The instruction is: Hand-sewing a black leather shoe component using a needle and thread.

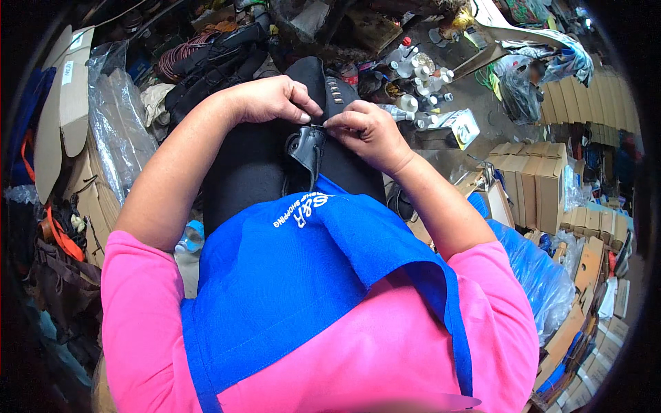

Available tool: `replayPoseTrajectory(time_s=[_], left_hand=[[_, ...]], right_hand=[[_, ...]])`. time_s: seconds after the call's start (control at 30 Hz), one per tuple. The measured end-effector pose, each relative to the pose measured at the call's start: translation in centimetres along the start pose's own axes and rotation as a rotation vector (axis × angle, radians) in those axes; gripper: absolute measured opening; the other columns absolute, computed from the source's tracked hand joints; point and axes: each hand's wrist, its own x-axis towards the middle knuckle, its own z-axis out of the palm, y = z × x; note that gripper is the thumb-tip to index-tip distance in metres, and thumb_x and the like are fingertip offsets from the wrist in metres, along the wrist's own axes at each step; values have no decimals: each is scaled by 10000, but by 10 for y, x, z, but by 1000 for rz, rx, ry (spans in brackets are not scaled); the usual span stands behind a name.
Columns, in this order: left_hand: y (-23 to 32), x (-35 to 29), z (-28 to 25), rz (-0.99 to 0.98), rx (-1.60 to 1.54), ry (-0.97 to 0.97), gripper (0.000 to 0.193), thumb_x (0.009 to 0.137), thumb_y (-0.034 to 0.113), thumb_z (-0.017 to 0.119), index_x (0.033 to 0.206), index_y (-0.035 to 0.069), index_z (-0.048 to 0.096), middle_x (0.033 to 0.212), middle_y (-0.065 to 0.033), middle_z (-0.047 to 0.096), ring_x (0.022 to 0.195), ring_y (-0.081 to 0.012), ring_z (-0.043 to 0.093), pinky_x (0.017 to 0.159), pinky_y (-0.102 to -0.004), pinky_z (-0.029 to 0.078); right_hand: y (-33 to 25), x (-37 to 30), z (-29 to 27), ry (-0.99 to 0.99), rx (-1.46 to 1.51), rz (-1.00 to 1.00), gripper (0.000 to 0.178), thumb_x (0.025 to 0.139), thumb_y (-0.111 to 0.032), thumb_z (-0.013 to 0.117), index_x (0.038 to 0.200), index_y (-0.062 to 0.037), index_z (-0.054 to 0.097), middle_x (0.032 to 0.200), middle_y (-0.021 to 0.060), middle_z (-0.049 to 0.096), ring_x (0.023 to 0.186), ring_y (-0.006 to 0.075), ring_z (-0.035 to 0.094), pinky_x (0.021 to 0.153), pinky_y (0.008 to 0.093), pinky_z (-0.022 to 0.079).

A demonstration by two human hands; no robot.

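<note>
Between the narrowly pinched fingers (311,108) of the left hand (281,100) and right hand (375,132), a black leather-like piece (304,148) was held by its edge.

Leather piece (303,153) at lap (241,172), left hand (279,98) and right hand (372,132) at far edge; bottles (407,103) ahead-right, cardboard stack (531,184) right.

The right hand (370,132) partly hides the glossy black piece (305,147).

Person is wearing a bright pink top (385,337), short sleeves (141,282) leaving forearms (177,160) bare. Blue apron (275,275) is lying over it, white lettering (301,210) running near its far edge. Black trousers (241,175) are showing beyond.
</note>
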Motion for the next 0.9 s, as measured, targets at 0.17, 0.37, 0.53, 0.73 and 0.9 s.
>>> replayPoseTrajectory(time_s=[0.17,0.37,0.53,0.73,0.9], left_hand=[[1,1,-3,4,103,-75,349,828,155,647,1171,95,660,995,-83,641,978,-198,586,921,-305,434],[-6,3,-2,83,87,-98,362,829,138,626,1184,70,645,809,-51,509,826,-180,497,807,-302,406],[-1,4,-1,40,143,-112,367,828,114,624,1194,97,643,818,-61,509,851,-192,513,820,-318,414],[9,6,4,148,595,166,275,693,-2,673,962,54,680,826,-106,547,840,-279,566,758,-362,464],[10,10,3,170,486,237,219,656,-1,694,872,29,670,853,-107,570,839,-284,580,722,-356,476]], right_hand=[[-11,1,-4,-19,-134,-71,219,729,-102,692,939,-163,705,793,73,587,750,275,601,668,381,483],[-26,6,-12,-121,-251,-47,196,736,-110,638,917,-157,698,794,84,587,782,295,608,696,413,478],[-45,18,-17,-239,-414,-40,184,754,-126,599,907,-145,699,789,96,586,803,290,618,709,415,470],[-61,45,-15,-456,-748,-134,124,769,-136,589,793,-68,690,886,128,635,863,253,643,746,384,475],[-52,46,-6,-422,-617,-24,109,767,-104,592,820,-54,672,882,140,628,880,295,634,773,408,492]])
